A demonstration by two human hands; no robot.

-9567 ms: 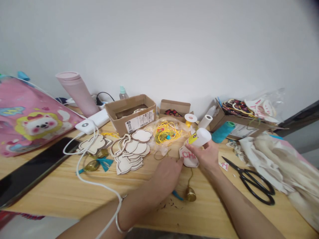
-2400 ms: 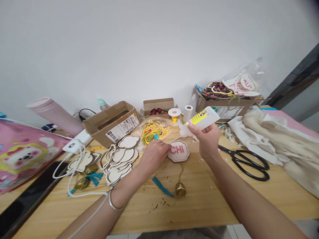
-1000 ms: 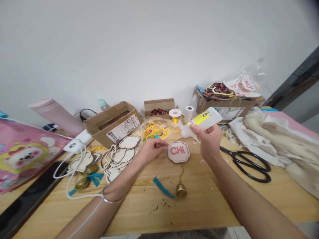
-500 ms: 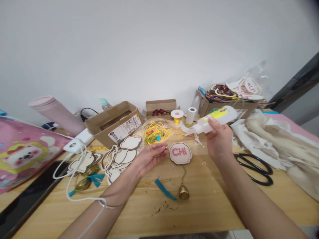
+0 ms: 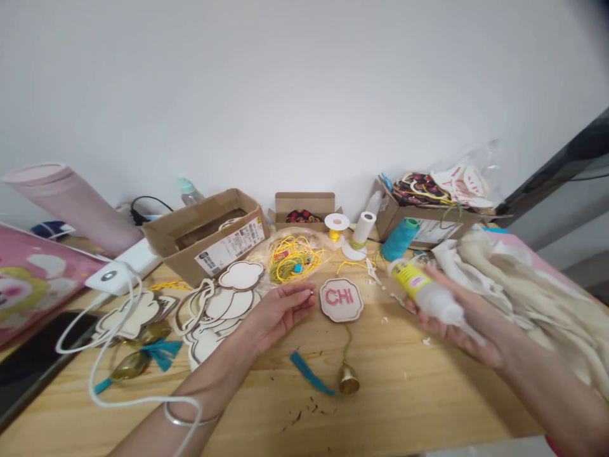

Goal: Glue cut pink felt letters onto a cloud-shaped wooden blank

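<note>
In my right hand lies a translucent squeeze bottle of glue with a yellow label, its thin nozzle pointing down to the right and toward me. The hand is held above the table's right half. My left hand is pinched at the fingertips around something tiny and pale, too small to name. Just right of those fingertips rests a scalloped plaque with pink "CHI" lettering. A cord runs from it to a small brass bell. Beside the bell lies a teal tassel.
Blank wooden shapes and more bells with tassels lie left. An open cardboard box, a bag of yellow cord, spools and a teal thread cone stand behind. Crumpled cloth covers the right side; a white cable crosses my left forearm.
My right hand has moved right and nearer, turning the glue bottle so its nozzle points toward me instead of left. The teal thread cone now shows. My left hand stays pinched near the plaque.
</note>
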